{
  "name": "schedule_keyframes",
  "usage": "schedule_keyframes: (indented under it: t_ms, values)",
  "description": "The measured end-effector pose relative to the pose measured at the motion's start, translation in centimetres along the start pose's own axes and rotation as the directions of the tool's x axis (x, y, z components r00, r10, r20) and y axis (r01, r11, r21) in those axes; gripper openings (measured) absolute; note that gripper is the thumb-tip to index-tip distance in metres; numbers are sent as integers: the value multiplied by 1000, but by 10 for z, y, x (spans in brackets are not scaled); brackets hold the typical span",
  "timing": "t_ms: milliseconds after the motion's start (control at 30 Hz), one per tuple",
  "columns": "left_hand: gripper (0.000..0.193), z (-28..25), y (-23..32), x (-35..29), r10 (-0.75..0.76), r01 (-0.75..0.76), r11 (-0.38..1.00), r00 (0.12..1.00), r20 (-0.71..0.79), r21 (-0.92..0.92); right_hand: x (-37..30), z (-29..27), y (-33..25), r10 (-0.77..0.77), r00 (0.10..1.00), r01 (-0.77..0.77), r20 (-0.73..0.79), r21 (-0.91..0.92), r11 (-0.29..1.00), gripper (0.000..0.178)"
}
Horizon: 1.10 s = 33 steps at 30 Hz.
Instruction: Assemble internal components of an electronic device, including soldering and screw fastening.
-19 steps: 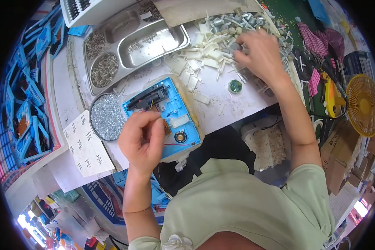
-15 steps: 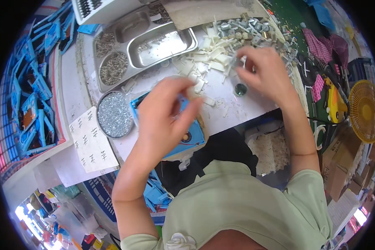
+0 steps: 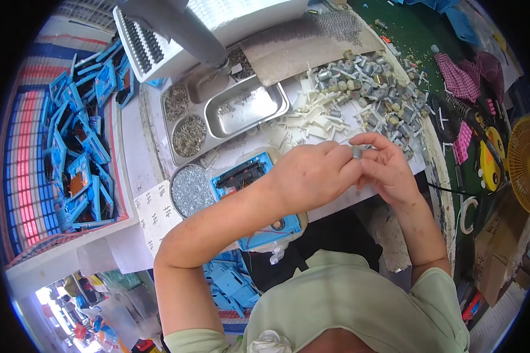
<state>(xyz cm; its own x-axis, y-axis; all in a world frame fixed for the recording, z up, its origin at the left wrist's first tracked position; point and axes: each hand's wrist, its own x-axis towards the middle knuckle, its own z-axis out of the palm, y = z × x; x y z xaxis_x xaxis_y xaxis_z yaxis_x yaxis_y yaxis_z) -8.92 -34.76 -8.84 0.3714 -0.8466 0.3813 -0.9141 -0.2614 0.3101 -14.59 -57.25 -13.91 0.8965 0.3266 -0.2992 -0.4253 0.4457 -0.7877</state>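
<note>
My hands meet over the near right part of the worktable. Between the fingertips a small silvery cylinder, looking like a small electric motor (image 3: 357, 153), shows in part. My right hand (image 3: 391, 170) pinches it with thumb and fingers. My left hand (image 3: 315, 176) is closed against it from the left, and what its fingers hold is hidden. Under my left forearm lies a blue plastic casing (image 3: 271, 234) with a black part and wires inside, partly covered by the arm. Just beyond my hands are white plastic pieces (image 3: 318, 120) and a heap of small metal motors (image 3: 388, 88).
A steel compartment tray (image 3: 212, 138) holds small metal parts. Beside it stand a round dish of tiny silvery bits (image 3: 192, 189) and a grey tool (image 3: 182, 29) overhead. Blue casings fill a lined crate (image 3: 123, 226) at left. A yellow basket (image 3: 521, 159) is at right.
My left hand has moved right, away from above the blue casing, to join my right hand. The silvery motor now shows between them. The view has shifted, and the grey tool has come in.
</note>
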Motion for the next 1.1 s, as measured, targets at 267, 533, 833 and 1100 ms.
schedule_keyframes:
  t_ms: [267, 533, 833, 1100]
  values:
    - [29, 18, -179, 82, -725, 745, 667, 650, -226, 4, 2, -9, 1, -209, 967, 211, -146, -3, 978, 45]
    - [34, 43, -216, 108, -808, 837, 477, 537, -241, 269, -10, -14, 0, -273, 943, 258, -189, -97, 961, 46]
    - [17, 33, -207, 100, -518, 654, 650, 754, -405, 387, -18, -6, -5, -338, 921, 300, -193, -203, 932, 44]
    - [17, -28, -38, 20, -531, 326, 813, 756, -383, -482, -14, -10, -9, -282, 958, 170, 62, -909, 380, 33]
